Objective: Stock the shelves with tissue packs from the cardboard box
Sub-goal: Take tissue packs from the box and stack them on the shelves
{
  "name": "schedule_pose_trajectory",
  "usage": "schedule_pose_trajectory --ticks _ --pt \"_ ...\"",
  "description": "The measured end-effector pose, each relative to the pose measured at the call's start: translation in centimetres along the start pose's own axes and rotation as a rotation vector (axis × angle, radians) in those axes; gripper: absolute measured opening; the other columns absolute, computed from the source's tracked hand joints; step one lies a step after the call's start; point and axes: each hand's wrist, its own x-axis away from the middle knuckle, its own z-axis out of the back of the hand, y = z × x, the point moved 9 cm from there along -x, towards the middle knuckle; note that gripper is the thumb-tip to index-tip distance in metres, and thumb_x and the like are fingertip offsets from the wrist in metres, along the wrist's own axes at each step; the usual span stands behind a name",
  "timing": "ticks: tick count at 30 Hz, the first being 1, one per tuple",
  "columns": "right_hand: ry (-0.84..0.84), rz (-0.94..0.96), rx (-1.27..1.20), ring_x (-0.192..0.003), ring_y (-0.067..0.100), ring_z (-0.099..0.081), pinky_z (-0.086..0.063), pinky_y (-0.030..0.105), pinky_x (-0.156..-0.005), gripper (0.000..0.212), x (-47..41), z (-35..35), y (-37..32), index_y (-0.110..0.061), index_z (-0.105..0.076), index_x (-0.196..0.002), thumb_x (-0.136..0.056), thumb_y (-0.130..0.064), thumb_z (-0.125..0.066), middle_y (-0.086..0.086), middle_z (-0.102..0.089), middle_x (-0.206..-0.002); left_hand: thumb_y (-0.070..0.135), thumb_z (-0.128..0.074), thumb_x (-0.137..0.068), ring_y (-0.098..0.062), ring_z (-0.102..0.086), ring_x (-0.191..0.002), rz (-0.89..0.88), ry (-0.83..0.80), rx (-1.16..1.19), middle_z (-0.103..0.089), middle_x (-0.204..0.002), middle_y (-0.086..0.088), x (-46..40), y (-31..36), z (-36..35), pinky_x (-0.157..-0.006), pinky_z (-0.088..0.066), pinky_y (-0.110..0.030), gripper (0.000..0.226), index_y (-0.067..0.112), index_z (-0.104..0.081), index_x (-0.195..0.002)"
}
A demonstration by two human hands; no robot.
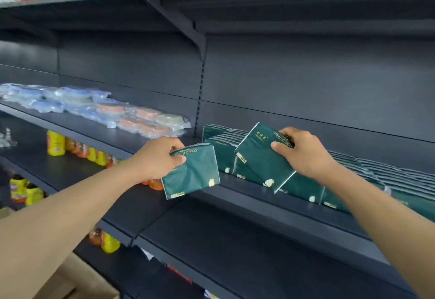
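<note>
On the middle shelf (294, 207), right bay, we've got two green tissue packs in hand. The R hand (303, 155) clamps one pack (261, 157) w/ thumb on the front face and fingers curled over the top edge, tilted, its lower corner down among the row of packs (367, 169) already standing there. The L hand (160, 157) pinches the other pack (191, 171) by its top edge, thumb in front, fingers behind; it hangs just in front of the shelf lip, left of the row, not yet on the shelf.

Risks, as we judge them: the tilted pack could wedge crooked or push the standing ones back and over if we shove it in at this angle. The L pack is soft and held by one edge only, so it could slip and drop to the lower shelf.

Left bay holds clear-wrapped sponges (131, 115); yellow and orange bottles (56, 144) sit one level down. A cardboard box (77, 282) shows at bottom left.
</note>
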Motion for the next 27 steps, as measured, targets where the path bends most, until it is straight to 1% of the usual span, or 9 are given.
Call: schedule_pose_trajectory --ticks 2,5,8,11,13,16,20,23,27 --pt "-0.007 0.008 -0.018 -0.087 0.024 -0.060 -0.044 0.028 -0.067 0.020 -2.2 -1.3 -0.4 -0.014 -0.060 -0.106 -0.092 -0.028 -0.055 0.007 -0.065 -0.093 0.020 -0.058 -0.092 -0.020 -0.062 -0.093 0.010 0.030 -0.001 -0.066 -0.101 -0.001 -1.3 -1.1 0.9 -0.078 -0.046 -0.030 0.006 0.021 -0.062 -0.096" --pt "-0.014 0.013 -0.040 -0.088 0.024 -0.060 -0.044 0.027 -0.064 0.022 -5.5 -3.3 -1.1 -0.014 -0.059 -0.108 -0.092 -0.029 -0.054 0.006 -0.064 -0.095 0.019 -0.058 -0.092 -0.018 -0.061 -0.093 0.024 0.056 0.000 -0.066 -0.103 -0.001 -3.3 -2.9 1.8 -0.070 -0.045 -0.025 0.008 0.018 -0.063 -0.099" --pt "-0.015 -0.005 -0.076 -0.092 0.024 -0.061 -0.048 0.032 -0.073 0.023 -9.1 -5.4 -1.7 -0.014 -0.059 -0.109 -0.093 -0.029 -0.054 0.007 -0.065 -0.098 0.018 -0.058 -0.093 -0.019 -0.062 -0.096 0.024 0.070 0.002 -0.066 -0.106 -0.001 -6.0 -4.6 2.6 -0.078 -0.048 -0.029 0.014 0.016 -0.064 -0.105" --pt "0.012 -0.013 -0.098 -0.094 0.026 -0.062 -0.049 0.035 -0.079 0.024 -13.4 -7.4 -2.6 -0.012 -0.057 -0.111 -0.093 -0.028 -0.054 0.009 -0.065 -0.101 0.019 -0.058 -0.093 -0.020 -0.061 -0.092 0.007 0.090 -0.016 -0.066 -0.104 -0.003 -9.4 -6.1 3.2 -0.074 -0.045 -0.028 0.015 0.015 -0.065 -0.105" --pt "0.036 -0.012 -0.099 -0.090 0.025 -0.061 -0.047 0.032 -0.076 0.024 -16.6 -8.9 -3.3 -0.011 -0.056 -0.112 -0.093 -0.026 -0.053 0.009 -0.064 -0.102 0.019 -0.058 -0.093 -0.021 -0.061 -0.090 0.002 0.087 -0.016 -0.066 -0.102 -0.004 -12.1 -7.4 3.4 -0.073 -0.044 -0.028 0.014 0.014 -0.064 -0.104" --pt "0.066 -0.023 -0.089 -0.081 0.020 -0.055 -0.044 0.028 -0.069 0.023 -21.6 -11.5 -3.9 -0.011 -0.056 -0.112 -0.094 -0.025 -0.052 0.008 -0.063 -0.100 0.019 -0.058 -0.092 -0.022 -0.061 -0.091 -0.014 0.081 -0.019 -0.065 -0.102 -0.005 -16.5 -9.4 3.5 -0.079 -0.046 -0.031 0.013 0.014 -0.064 -0.102" --pt "0.083 -0.049 -0.047 -0.078 0.019 -0.054 -0.041 0.027 -0.066 0.022 -27.4 -15.6 -3.0 -0.009 -0.055 -0.112 -0.094 -0.023 -0.052 0.008 -0.062 -0.096 0.020 -0.059 -0.092 -0.019 -0.060 -0.082 -0.043 0.065 -0.005 -0.064 -0.097 -0.003 -21.8 -11.9 2.9 -0.068 -0.044 -0.024 0.011 0.015 -0.064 -0.101" --pt "0.053 -0.090 0.005 -0.080 0.019 -0.056 -0.043 0.027 -0.068 0.024 -30.4 -18.7 -1.1 -0.010 -0.055 -0.113 -0.093 -0.023 -0.054 0.009 -0.064 -0.100 0.020 -0.059 -0.092 -0.022 -0.062 -0.085 -0.072 0.026 0.000 -0.064 -0.098 -0.002 -24.9 -13.4 1.6 -0.071 -0.046 -0.029 0.013 0.017 -0.064 -0.104" --pt "-0.046 -0.107 0.093 -0.085 0.018 -0.057 -0.041 0.025 -0.071 0.027 -32.8 -22.3 1.4 -0.011 -0.054 -0.116 -0.093 -0.024 -0.056 0.008 -0.063 -0.106 0.019 -0.059 -0.092 -0.013 -0.055 -0.085 -0.121 -0.007 0.026 -0.060 -0.100 0.003 -28.0 -14.5 0.4 -0.073 -0.037 -0.024 0.017 0.017 -0.063 -0.108"
